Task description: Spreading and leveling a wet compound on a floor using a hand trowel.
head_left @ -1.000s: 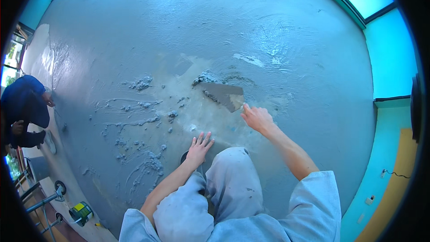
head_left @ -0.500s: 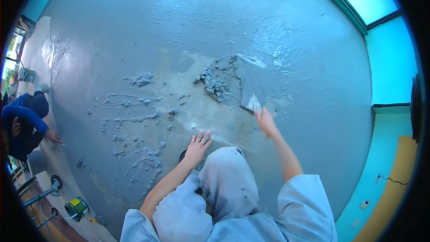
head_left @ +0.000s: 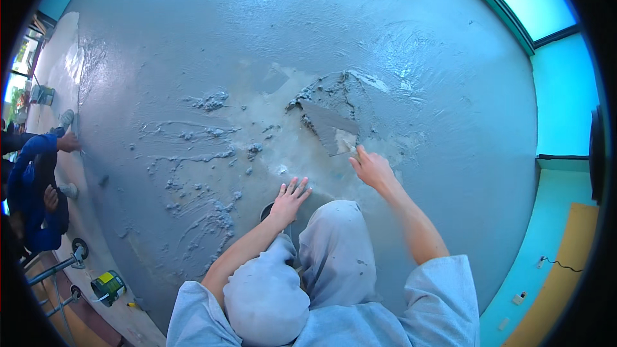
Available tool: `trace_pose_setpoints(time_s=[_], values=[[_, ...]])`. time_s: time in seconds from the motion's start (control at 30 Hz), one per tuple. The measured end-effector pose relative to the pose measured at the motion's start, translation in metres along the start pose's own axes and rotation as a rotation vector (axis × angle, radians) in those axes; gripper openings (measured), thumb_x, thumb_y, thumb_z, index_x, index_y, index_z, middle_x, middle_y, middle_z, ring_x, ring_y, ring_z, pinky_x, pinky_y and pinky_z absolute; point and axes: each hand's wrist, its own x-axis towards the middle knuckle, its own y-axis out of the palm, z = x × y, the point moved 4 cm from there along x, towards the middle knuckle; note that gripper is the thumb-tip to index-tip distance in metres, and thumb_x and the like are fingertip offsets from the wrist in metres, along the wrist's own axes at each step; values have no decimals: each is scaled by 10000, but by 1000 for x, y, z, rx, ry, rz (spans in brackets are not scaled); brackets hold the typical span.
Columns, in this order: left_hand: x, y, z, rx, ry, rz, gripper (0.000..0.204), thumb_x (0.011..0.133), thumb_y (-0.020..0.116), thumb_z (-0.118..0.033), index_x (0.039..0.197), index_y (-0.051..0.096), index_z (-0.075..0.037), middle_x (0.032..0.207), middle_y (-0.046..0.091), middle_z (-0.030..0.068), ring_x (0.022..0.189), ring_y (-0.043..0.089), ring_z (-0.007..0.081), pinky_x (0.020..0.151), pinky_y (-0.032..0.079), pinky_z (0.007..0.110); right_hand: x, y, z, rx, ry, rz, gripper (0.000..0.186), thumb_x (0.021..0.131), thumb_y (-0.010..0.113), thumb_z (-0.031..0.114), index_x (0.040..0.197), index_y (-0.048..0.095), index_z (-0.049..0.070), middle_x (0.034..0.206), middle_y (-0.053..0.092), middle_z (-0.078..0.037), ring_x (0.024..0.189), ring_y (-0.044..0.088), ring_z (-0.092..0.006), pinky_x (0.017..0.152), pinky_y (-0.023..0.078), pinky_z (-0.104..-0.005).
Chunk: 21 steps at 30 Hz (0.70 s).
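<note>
My right hand (head_left: 375, 168) is closed round the handle of a finishing trowel (head_left: 326, 130). Its broad grey blade lies on the floor, against a patch of rough wet mortar (head_left: 334, 93). With fingers spread, my left hand (head_left: 290, 202) rests on the floor in front of my knee and holds nothing. A dark round object (head_left: 265, 211) sits beside that wrist, partly covered by the arm. Lumpy mortar (head_left: 212, 222) lies scattered and smeared to the left of my hands.
Smooth wet mortar (head_left: 450, 173) surrounds the rough area. At far left a co-worker in a blue sleeve (head_left: 40, 146) crouches at its edge. A dark bucket with a yellow-green label (head_left: 108, 287) stands near a wheeled metal frame (head_left: 78, 254). A turquoise wall (head_left: 564, 96) bounds the right.
My right hand has drawn the trowel leftward over the rough mortar, its blade now turned toward the left. My left hand stays on the floor. The co-worker's posture has shifted.
</note>
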Motion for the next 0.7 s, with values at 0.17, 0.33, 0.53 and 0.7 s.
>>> trace_pose_setpoints(time_s=[0.17,0.33,0.53,0.7], values=[[5,0,-4,35,19,-24,883,630,744,-137,1378,277,-177,1486,94,70,1357,129,305,1060,243,481,24,15,-34,-93,2,-5,371,851,495,362,1033,459,41,805,622,-215,788,599,-402,673,477,-492],[-5,22,8,-35,8,-156,815,656,673,-61,1370,306,-200,1490,94,48,1359,142,284,1063,236,476,-32,11,-86,-185,111,4,387,863,481,378,1044,452,37,766,607,-251,746,592,-438,641,476,-508],[0,9,7,-47,-16,-62,781,685,645,-66,1373,303,-206,1489,96,46,1363,129,279,1068,223,473,-16,20,-19,-66,68,99,404,865,464,411,1002,449,32,780,591,-274,778,577,-448,674,455,-527],[1,-5,-1,9,21,-13,781,682,643,-62,1372,303,-194,1488,101,49,1359,147,280,1055,250,471,-39,25,-74,-145,35,143,434,866,473,389,1057,455,1,800,598,-287,779,593,-437,678,480,-511]])
